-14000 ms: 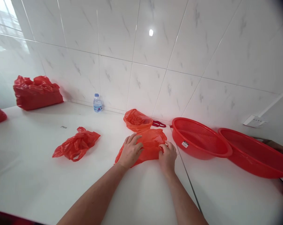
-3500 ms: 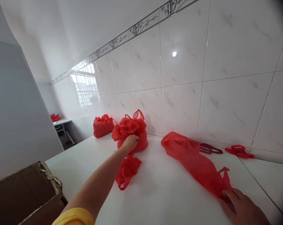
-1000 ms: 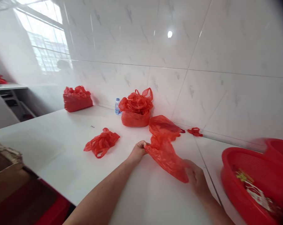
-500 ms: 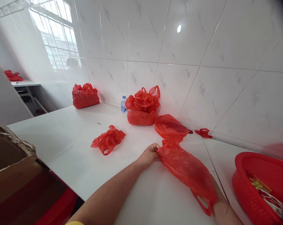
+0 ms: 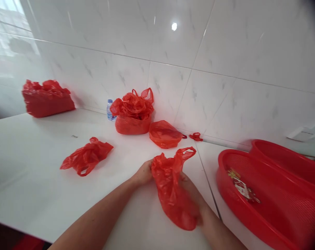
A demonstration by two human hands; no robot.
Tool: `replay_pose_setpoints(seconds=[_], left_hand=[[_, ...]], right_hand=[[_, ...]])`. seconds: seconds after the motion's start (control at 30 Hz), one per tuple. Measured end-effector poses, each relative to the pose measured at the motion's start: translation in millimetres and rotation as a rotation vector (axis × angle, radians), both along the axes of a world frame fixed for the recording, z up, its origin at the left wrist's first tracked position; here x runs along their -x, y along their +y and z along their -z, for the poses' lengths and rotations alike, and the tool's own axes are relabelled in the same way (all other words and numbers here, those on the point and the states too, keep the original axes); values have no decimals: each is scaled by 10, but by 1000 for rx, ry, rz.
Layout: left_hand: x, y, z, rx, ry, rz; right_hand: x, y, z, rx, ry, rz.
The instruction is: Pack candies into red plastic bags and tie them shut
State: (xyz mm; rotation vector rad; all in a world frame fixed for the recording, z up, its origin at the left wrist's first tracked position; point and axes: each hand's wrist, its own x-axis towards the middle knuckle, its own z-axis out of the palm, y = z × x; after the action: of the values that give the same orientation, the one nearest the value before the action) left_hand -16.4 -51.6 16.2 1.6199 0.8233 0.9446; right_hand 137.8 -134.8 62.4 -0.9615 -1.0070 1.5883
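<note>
A white table (image 5: pixel 29 198) carries a water bottle (image 5: pixel 110 114); left of the bottle stands a bulky red plastic bag (image 5: pixel 46 104), right of it a bag-stuffed red bundle (image 5: pixel 133 124) and red colander (image 5: pixel 240 215), before it a crumpled carrier bag (image 5: pixel 88 155).

Just left of the bulging red plastic bag (image 5: pixel 133 125) stands a clear plastic bottle (image 5: pixel 109 113); before that bag are, leftward, a limp red plastic bag (image 5: pixel 89 156) and, rightward, a crinkled red plastic bag (image 5: pixel 170 192) between bare left hand (image 5: pixel 144 173) and right hand (image 5: pixel 192 192); well right, round red plastic baskets (image 5: pixel 232 199).
</note>
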Motion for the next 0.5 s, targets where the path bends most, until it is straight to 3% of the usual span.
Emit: replay_pose_setpoints(seconds=[0.1,0.2,0.37,0.43,0.5], left_hand=[[-15,-8,10,24,24,-52],[-31,14,61,-6,18,-93],[-7,150,143,-248,161,-333],[17,162,117,-367,199,-419],[23,111,53,-533,197,-422]], right_hand=[[21,9,81,-2,76,-151],[15,57,191,-112,12,-161],[-59,177,342,-221,-331,212],[-107,235,381,-289,-439,322],[-143,285,406,-390,-565,380]])
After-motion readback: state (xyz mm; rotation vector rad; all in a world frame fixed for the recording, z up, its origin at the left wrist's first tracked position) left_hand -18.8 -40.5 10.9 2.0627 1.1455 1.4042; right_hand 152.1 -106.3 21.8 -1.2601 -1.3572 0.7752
